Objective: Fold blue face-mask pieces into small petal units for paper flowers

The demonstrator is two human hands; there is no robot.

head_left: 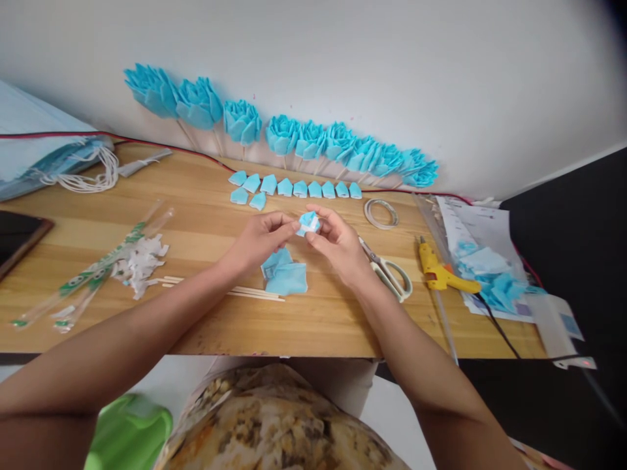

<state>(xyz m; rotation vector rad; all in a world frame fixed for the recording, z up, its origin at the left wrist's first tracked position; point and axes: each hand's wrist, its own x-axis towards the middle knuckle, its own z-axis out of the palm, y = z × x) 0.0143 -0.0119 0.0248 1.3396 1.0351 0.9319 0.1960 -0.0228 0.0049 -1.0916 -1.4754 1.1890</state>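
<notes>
Between my two hands is a small folded blue petal (309, 222) with a white strip across its front. My left hand (269, 236) pinches its left side with thumb and fingers. On its right, my right hand (337, 240) grips the edge, thumb below and fingers behind. Beneath them, flat blue fabric pieces (289, 277) lie on the wooden table (337, 326). Just beyond my hands stand two rows of folded blue petals (300, 189). Scissors (389, 269) with pale handles rest beside my right wrist. Thin wooden sticks (257, 294) lie partly under my left forearm.
Blue flowers on sticks (284, 135) lean along the wall. At right are a roll of tape (381, 214), a yellow glue gun (438, 267) with its cord, and blue scraps (499, 287). White scraps (140, 261), plastic sleeves (102, 264) and a dark phone (22, 238) lie left.
</notes>
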